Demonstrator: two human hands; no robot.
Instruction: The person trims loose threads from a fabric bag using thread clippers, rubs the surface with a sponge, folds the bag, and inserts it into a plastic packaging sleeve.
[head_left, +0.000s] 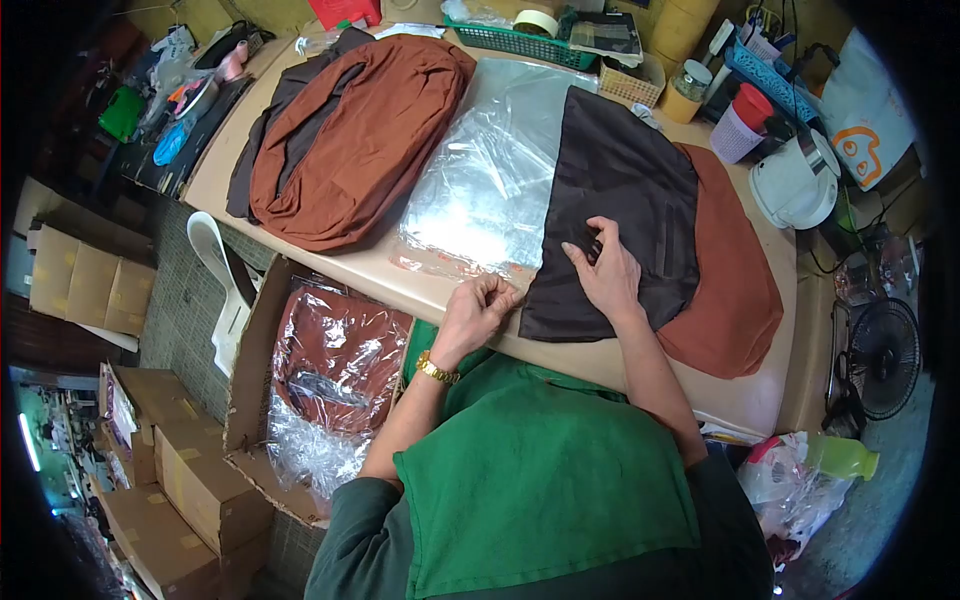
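fingers of the left hand (482, 312) pinch the lower corner of a flat, clear plastic bag (490, 155) at the frame's centre, apparently to steady it; the right hand (608, 272) curls over a dark-brown and rust fabric piece (620, 180) right of centre, its grip impossible to tell.

I'd call this a small packing workshop: soft rust-brown fabric articles (370, 140) lie on a broad tan-topped table (725, 398), with a flat clear plastic sleeve (495, 150) between them. Brown cardboard cartons (205, 475) stand stacked nearby, and an open cardboard box (247, 375) holds plastic-wrapped rust-brown goods (340, 350).
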